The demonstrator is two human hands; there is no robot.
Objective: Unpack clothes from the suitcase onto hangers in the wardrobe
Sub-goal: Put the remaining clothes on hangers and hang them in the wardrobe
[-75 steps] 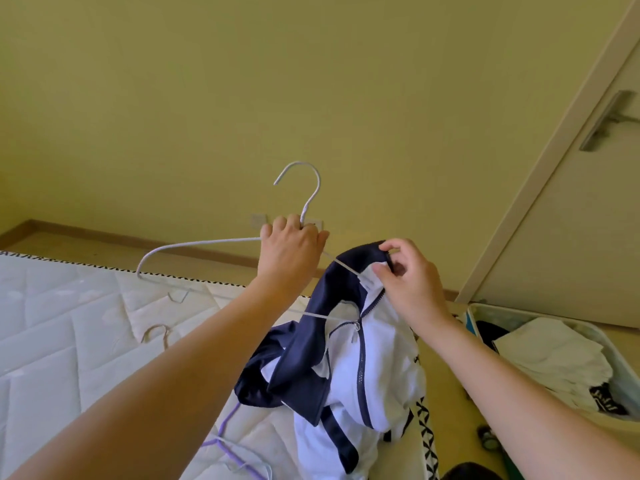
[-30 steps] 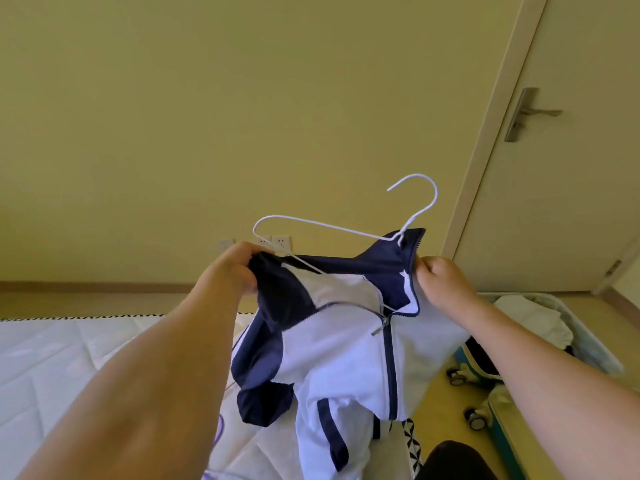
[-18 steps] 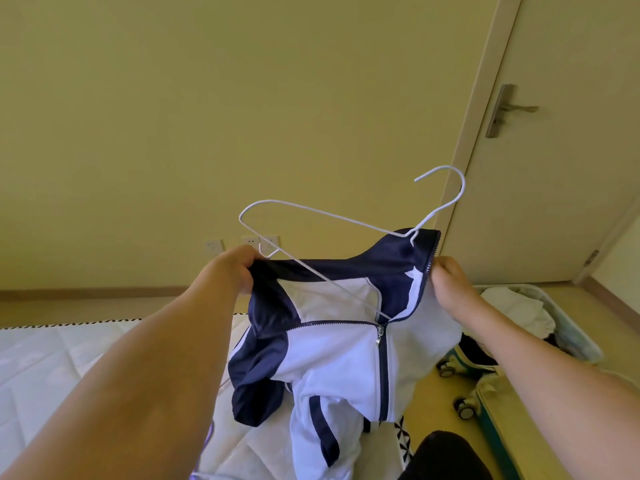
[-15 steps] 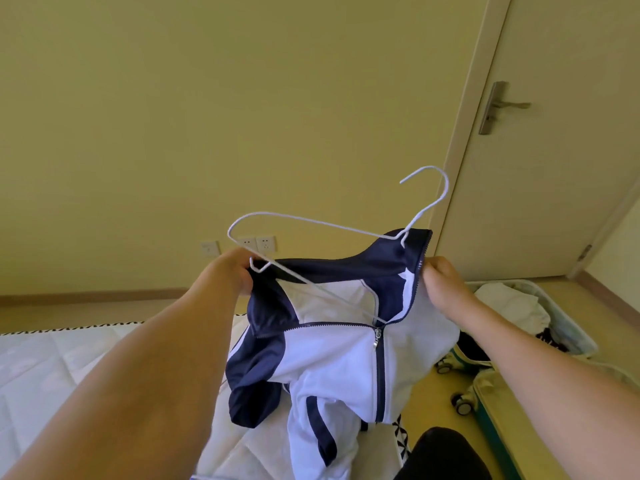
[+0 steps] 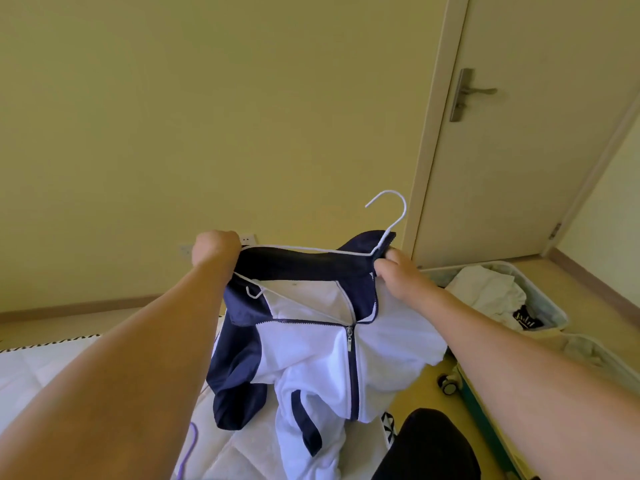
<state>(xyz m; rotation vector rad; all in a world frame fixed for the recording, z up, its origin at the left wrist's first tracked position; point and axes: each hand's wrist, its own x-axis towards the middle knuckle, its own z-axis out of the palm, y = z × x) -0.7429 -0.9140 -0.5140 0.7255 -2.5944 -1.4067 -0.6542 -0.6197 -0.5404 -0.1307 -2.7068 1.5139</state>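
While we hold the navy and white zip jacket (image 5: 332, 344) up over the mattress (image 5: 31, 372), we are fitting it on the white wire hanger (image 5: 388, 220). Our left hand (image 5: 214, 249) is clenched around the jacket's shoulder and the hanger's end, and our right hand (image 5: 398, 275) pinches the collar under the hook. We judge the step half done: the left hanger arm lies partly outside the cloth. Next we should pull that shoulder over the wire, then carry it to the wardrobe, which we cannot see. More clothes wait in the open suitcase (image 5: 554, 306).
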